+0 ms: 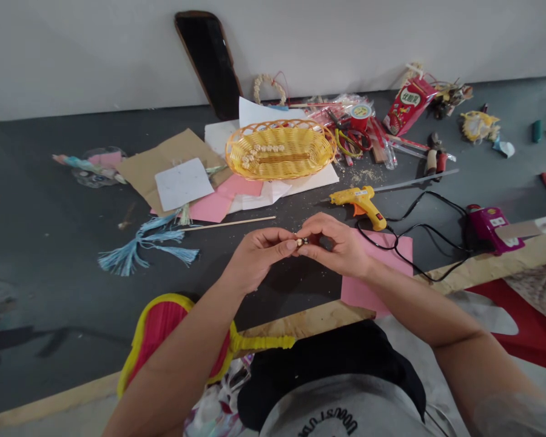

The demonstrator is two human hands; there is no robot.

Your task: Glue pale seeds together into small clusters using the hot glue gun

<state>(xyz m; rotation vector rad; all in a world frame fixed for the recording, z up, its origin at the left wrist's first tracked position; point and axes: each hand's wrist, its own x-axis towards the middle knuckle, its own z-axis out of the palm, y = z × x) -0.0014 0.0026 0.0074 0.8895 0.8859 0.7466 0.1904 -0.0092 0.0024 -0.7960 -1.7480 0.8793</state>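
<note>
In front of my chest, at the table's near side, both hands meet fingertip to fingertip. My left hand [261, 254] pinches a small cream-and-black piece [302, 241] between thumb and forefinger. From the other side, my right hand [339, 244] has thumb and fingers closed on the same piece; its exact kind is too small to make out. To the right lies a yellow hot glue gun [358, 201]. Beyond my hands stands a yellow woven basket [295, 171] with small cream pieces [266, 149] in it. Left of my hands are a thin wooden stick [236, 223] and blue tassels [141, 246].
Pink paper [398, 246] lies under my right forearm. A black cord [421, 227] runs to a purple power strip [494, 229]. A phone [209, 60] leans on the wall. A red drink carton [409, 103] stands at the back right. A yellow-rimmed red object [164, 321] sits under my left forearm.
</note>
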